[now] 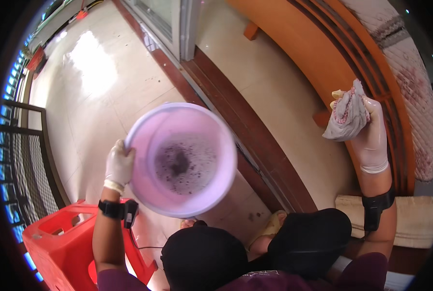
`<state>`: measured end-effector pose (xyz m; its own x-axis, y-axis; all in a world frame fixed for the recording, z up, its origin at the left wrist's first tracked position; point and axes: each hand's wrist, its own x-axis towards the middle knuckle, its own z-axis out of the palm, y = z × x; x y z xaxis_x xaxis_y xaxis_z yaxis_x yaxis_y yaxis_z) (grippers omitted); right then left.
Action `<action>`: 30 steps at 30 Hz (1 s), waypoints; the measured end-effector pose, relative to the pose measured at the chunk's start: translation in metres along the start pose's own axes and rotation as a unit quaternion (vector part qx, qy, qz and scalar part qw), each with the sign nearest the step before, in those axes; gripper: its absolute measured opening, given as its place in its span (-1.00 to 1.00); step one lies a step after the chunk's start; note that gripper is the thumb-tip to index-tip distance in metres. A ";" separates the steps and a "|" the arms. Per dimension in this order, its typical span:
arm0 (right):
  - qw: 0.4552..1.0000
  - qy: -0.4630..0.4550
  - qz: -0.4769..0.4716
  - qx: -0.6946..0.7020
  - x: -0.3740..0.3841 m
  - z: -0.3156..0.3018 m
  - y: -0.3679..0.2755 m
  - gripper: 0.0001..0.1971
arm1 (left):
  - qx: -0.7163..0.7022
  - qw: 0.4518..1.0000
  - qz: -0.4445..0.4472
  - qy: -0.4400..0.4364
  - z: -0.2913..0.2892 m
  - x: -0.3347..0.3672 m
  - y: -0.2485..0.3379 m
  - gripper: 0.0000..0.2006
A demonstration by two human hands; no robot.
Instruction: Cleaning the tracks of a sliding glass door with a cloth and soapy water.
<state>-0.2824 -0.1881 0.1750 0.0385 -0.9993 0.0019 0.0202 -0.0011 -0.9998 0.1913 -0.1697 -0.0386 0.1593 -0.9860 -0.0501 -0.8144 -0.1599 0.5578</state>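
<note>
The gloved left hand [119,165] grips the rim of a round lilac plastic basin [182,160] held level above the tiled floor [95,82] (dark dregs inside), so keep it level; the gloved right hand [369,136] clutches a crumpled patterned cloth [347,116] beside the orange wooden bed frame [332,53].

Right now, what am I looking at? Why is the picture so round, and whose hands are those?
There is no machine here. A person wears a camera on the head, looking down, and its wide lens bends the picture round. Both hands wear thin pale gloves and have black bands at the wrists. The left hand grips the rim of a purple basin with dark specks of dirt inside. The right hand holds a crumpled cloth up by an orange wooden bed frame with a mattress. Below is a shiny tiled floor, a red plastic stool by the left arm, and the person's dark knees at the bottom.
</note>
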 end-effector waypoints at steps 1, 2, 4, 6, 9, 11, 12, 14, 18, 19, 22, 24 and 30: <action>1.000 0.022 0.003 0.022 -0.002 -0.002 -0.005 -0.59 | -0.009 1.000 -0.018 0.021 -0.004 0.001 -0.012 -0.78; 0.999 0.031 0.001 0.018 -0.005 -0.009 -0.010 -0.59 | -0.020 0.998 -0.036 0.041 -0.004 0.004 -0.022 -0.77; 0.996 0.066 0.017 0.059 -0.011 -0.028 -0.017 -0.55 | -0.038 0.996 -0.055 0.057 -0.003 0.006 -0.047 -0.76; 0.984 0.171 0.021 0.038 -0.019 -0.042 -0.027 -0.54 | -0.049 0.993 -0.080 0.075 -0.006 0.004 -0.072 -0.75; 0.979 0.196 0.018 -0.046 -0.044 -0.094 -0.048 -0.51 | -0.169 0.967 -0.140 0.127 -0.025 -0.008 -0.109 -0.75; 0.965 0.245 0.004 -0.090 -0.066 -0.124 -0.071 -0.48 | -0.212 0.948 -0.163 0.171 -0.033 -0.015 -0.129 -0.76; 0.943 0.292 -0.013 -0.157 -0.084 -0.148 -0.099 -0.51 | -0.223 0.946 -0.162 0.168 -0.026 -0.012 -0.131 -0.76; 0.884 0.382 -0.042 -0.267 -0.117 -0.200 -0.141 -0.56 | -0.253 0.937 -0.170 0.173 -0.026 -0.008 -0.126 -0.76; 0.758 0.300 0.053 -0.577 -0.140 -0.214 -0.225 -0.38 | -0.275 0.928 -0.189 0.164 -0.019 -0.011 -0.144 -0.74; 0.695 0.263 0.083 -0.664 -0.146 -0.228 -0.233 -0.31 | -0.260 0.932 -0.193 0.164 -0.022 -0.013 -0.139 -0.73; 0.671 0.325 0.029 -0.666 -0.200 -0.359 -0.207 -0.65 | -0.239 0.938 -0.198 0.157 -0.021 -0.013 -0.132 -0.72; 0.787 0.267 0.031 -0.555 -0.181 -0.267 -0.136 -0.84 | -0.223 0.948 -0.181 0.138 -0.025 0.001 -0.112 -0.72; 0.941 0.074 0.122 -0.308 -0.106 -0.171 0.027 -0.78 | -0.104 0.971 -0.170 0.134 -0.040 -0.005 -0.192 -0.64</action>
<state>-0.4566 -0.0888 0.1441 -0.1736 -0.9672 -0.1854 -0.5559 0.2517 -0.7922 0.3692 -0.1322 -0.1125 0.5610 -0.8257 -0.0590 -0.5640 -0.4334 0.7029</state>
